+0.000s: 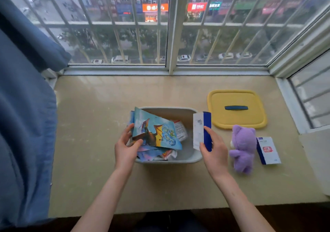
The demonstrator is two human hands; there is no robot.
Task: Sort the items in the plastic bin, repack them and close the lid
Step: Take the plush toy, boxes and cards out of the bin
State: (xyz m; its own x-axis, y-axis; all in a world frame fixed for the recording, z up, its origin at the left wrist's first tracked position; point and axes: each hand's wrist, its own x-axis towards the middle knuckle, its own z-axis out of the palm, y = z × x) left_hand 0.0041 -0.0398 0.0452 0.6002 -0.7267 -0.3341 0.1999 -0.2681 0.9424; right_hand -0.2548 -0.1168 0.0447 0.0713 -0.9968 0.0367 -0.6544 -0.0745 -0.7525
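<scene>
A white plastic bin (178, 110) stands open on the beige sill, with paper packets and leaflets inside. My left hand (127, 147) grips a stack of colourful picture cards (157, 130), a dragon on the top one, at the bin's left side. My right hand (213, 151) holds a white and blue box (199, 128) upright over the bin's right rim. The yellow lid (236, 117) with a blue handle lies flat to the right, behind the bin.
A purple plush toy (243, 147) lies right of the bin, and a second white and blue box (267, 150) rests beside it. A blue curtain (25, 106) hangs along the left. Window frames border the sill at the back and right.
</scene>
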